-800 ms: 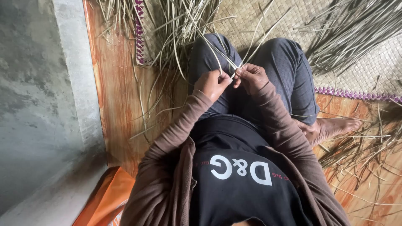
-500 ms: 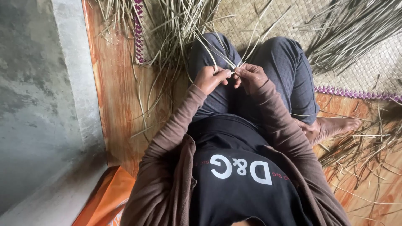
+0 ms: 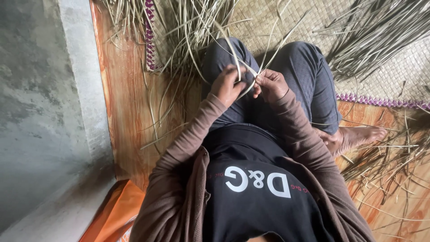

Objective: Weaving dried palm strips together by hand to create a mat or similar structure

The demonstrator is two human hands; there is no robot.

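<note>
Lying pale and flat across the lap, just above the knees: a few long dried grass strips (image 3: 245,74), straw-coloured, narrow, bending in a soft arc and running up toward the far edge of the woven mat (image 3: 403,76). Crossing one another right between the two hands, ends fanning outward (exact number of strips hard to tell).

Curling over the strips from the left: left hand (image 3: 227,85), fingers folded down, pinching the strips against the thumb, wrist bent, brown sleeve (image 3: 188,143) reaching back to the body. Meeting it from the right, almost knuckle to knuckle: right hand (image 3: 271,84), fingertips closing on the same strips, thumb pressing on top. Both hands hovering over the dark trousers (image 3: 309,76), touching or nearly touching each other.

Spreading over the mat's far left corner: a loose bundle of grass (image 3: 192,31). Lying at the mat's far right edge: another heap of grass (image 3: 380,31). Running along the mat's near edge: a purple woven border (image 3: 380,101). Resting on the orange floor (image 3: 121,98) near that border: a bare foot (image 3: 358,136).
</note>
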